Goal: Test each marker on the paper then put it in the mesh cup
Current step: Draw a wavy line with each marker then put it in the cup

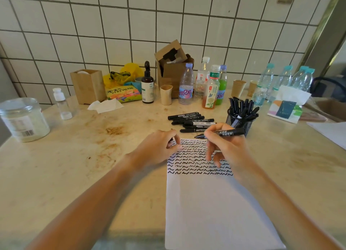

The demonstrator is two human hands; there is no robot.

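Gripping the uncapped marker [224,133] in my right hand [227,148], I am holding it lengthwise, tail toward the mesh cup [241,121] just behind, tip pointing away.

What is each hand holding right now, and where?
The right hand grips a marker mid-barrel. The left hand pinches something small and dark, too hidden to name.

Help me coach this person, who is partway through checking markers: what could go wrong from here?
1. The marker in the right hand is uncapped; its tip hangs past the paper's far edge, so it might ink the table.
2. The mesh cup is already crowded, so pushing another in may be awkward or tip it.
3. Untested markers lie loose beside the cup; a reaching arm could roll them.
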